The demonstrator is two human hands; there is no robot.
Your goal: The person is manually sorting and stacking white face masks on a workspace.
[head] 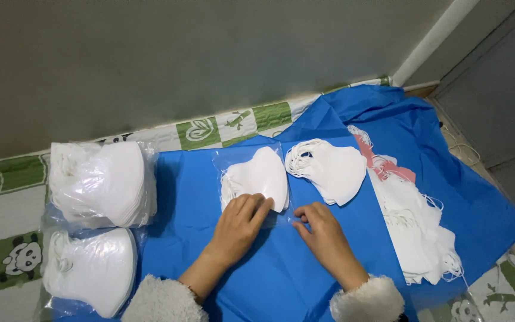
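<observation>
At the centre of the crumpled blue fabric sheet (257, 262) lies a clear plastic bag holding a small stack of folded white face masks (257, 177). The left hand (238, 226) lies flat on the bag's lower edge, at about 6 o'clock from the masks, fingers stretched out and pressing down without gripping. The right hand (323, 234) sits just at 4 o'clock from the bag, fingers loosely curled, its fingertips pinching the bag's open flap near the lower right corner. Both wrists show fluffy white cuffs. At 3 o'clock, just beside the bag, rests a loose fan of white masks with ear loops (329, 170); farther on, a long spilled heap of white masks (415, 229). At 9 o'clock, well apart, two filled clear packs of white masks (99, 185) lie one below the other.
</observation>
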